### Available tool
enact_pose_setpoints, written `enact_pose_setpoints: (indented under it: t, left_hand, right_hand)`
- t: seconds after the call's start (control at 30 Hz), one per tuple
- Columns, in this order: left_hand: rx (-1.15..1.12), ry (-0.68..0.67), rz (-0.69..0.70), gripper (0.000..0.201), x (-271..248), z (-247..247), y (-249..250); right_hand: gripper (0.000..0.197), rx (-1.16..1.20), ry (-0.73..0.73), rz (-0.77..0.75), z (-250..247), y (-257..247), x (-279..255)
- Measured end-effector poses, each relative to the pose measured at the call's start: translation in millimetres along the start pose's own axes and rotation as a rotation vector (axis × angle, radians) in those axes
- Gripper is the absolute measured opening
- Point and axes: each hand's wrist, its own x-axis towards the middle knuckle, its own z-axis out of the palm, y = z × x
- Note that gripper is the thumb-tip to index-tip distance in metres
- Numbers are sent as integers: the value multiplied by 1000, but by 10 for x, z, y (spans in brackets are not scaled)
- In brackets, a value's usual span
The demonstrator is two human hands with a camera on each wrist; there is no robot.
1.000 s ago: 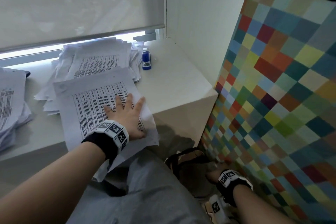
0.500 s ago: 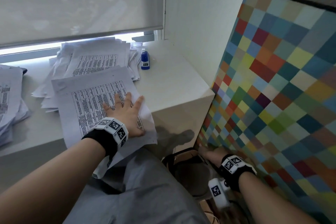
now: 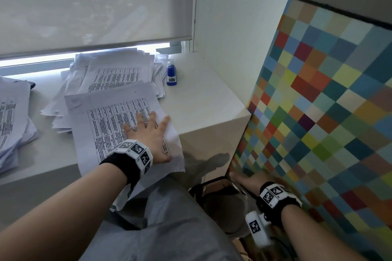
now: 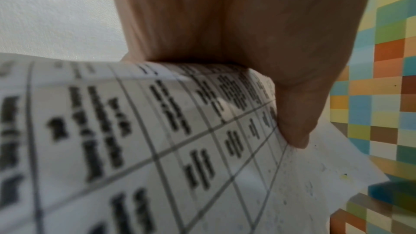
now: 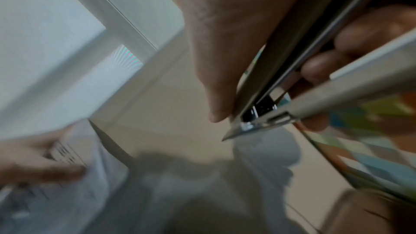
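The white ledge (image 3: 203, 99) carries three lots of paper: a left pile (image 3: 12, 112) at its far end, a loose back pile (image 3: 114, 68) close to the window (image 3: 31, 61), and printed sheets (image 3: 106, 116) in front, which lie partly on the back pile and hang over the front edge of the ledge with their near end. A blue stapler (image 3: 171, 75) lies flat just beside the back pile, on its right side, apart from the sheets.
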Motion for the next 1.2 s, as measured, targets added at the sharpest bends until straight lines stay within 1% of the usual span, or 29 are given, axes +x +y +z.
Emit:
enact_pose_setpoints:
  t: [0.07,0.1,0.13,0.2,0.23,0.27,0.3,0.33,0.37,0.4,0.43,0.47,0.53,0.6,0.73,0.8,0.83,0.87,0.93,0.97,1.03,1.07,1.1,1.13,1.17,1.2]
  left_hand:
    - [12,-30,19,127,-7,-46,-19]
    - [14,-52,35,127,-7,-70,-43]
    - [10,-70,51,126,-16,-109,-67]
    - [-51,-78,59,118,3,-214,-152]
    - [-108,-80,52,108,22,-284,-202]
    - [-155,-73,50,94,41,-360,-253]
    - [-174,-56,61,78,58,-432,-307]
    - [-172,-36,84,61,65,-501,-360]
    - [-164,-14,112,46,67,-551,-408]
    - [-166,11,134,34,71,-570,-458]
    - [-181,31,144,29,78,-562,-509]
    - [-204,52,149,28,81,-537,-554]
    - [-241,96,158,24,79,-480,-631]
    - [-291,126,153,20,91,-428,-698]
    - [-378,150,82,30,113,-397,-846]
    - [-329,137,69,35,121,-412,-925]
    - [-289,120,65,35,132,-423,-960]
    - [-271,112,68,32,139,-440,-987]
    - [-276,118,58,20,189,-456,-1047]
    - [-280,120,44,20,216,-450,-1073]
    - [-294,135,35,34,265,-435,-1117]
    - [-278,152,44,41,293,-425,-1135]
    - [-252,179,47,48,312,-429,-1145]
    - [-232,204,31,57,331,-429,-1160]
    - [-224,224,4,70,349,-445,-1182]
    - [-221,210,-40,84,355,-475,-1210]
  right_hand:
    - [101,98,16,-72,-140,-125,-50]
    - [93,150,22,-122,-239,-222,-102]
    - [81,199,33,-173,-359,-338,-183]
    - [62,260,65,-301,-634,-629,-370]
    - [56,273,95,-364,-757,-779,-436]
    - [46,277,131,-426,-862,-930,-467]
    - [31,276,163,-475,-932,-1085,-456]
    - [18,265,176,-504,-993,-1253,-444]
    - [11,235,175,-519,-1012,-1417,-410]
    - [8,175,171,-529,-1014,-1582,-358]
    - [7,100,162,-530,-999,-1734,-287]
    - [11,20,151,-526,-972,-1880,-226]
    - [29,-84,161,-509,-904,-2131,-53]
    - [34,-125,195,-509,-865,-2342,81]
    - [43,-189,227,-476,-850,-2656,189]
    - [46,-286,337,-492,-856,-2830,197]
    - [47,-291,388,-519,-847,-2936,204]
    - [49,-266,408,-559,-834,-3050,194]
    - [47,-200,387,-646,-785,-3285,157]
    - [40,-186,365,-676,-741,-3397,170]
    - [23,-180,313,-697,-651,-3592,174]
    - [22,-177,269,-671,-603,-3674,195]
    - [28,-167,218,-645,-546,-3745,243]
    - [40,-160,182,-628,-493,-3800,296]
    - [50,-125,175,-615,-448,-3851,348]
    - [52,-71,196,-597,-412,-3895,392]
